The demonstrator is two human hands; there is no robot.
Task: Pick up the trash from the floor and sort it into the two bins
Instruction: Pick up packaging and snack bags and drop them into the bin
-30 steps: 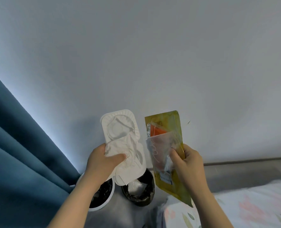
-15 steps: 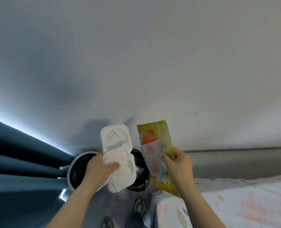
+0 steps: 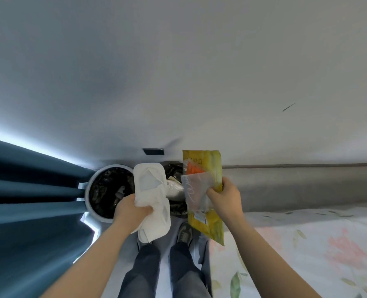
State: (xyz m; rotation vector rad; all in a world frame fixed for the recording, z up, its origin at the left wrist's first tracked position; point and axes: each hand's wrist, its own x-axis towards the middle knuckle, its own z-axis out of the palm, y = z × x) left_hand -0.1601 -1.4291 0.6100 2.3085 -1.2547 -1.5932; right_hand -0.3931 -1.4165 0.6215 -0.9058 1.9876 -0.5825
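Note:
My left hand [image 3: 131, 211] grips a white moulded pulp tray [image 3: 151, 190], held above the gap between two bins. My right hand [image 3: 225, 196] pinches a yellow snack bag [image 3: 210, 168] together with a clear plastic wrapper [image 3: 196, 186] that has orange inside. On the left stands a white-rimmed bin [image 3: 88, 190] lined with a black bag. A second black-lined bin [image 3: 174, 168] sits right of it, mostly hidden behind the tray and the wrappers, with a clear plastic item inside.
A blue curtain [image 3: 27, 201] hangs at the left. A bed with a floral sheet [image 3: 307, 244] and a grey headboard [image 3: 307, 186] fills the right. My legs and shoes [image 3: 184, 233] stand on the narrow floor strip in front of the bins. The wall is close behind.
The view has tilted downward, so both bins and my legs now show. Both hands have come lower over the bins, still holding the same trash.

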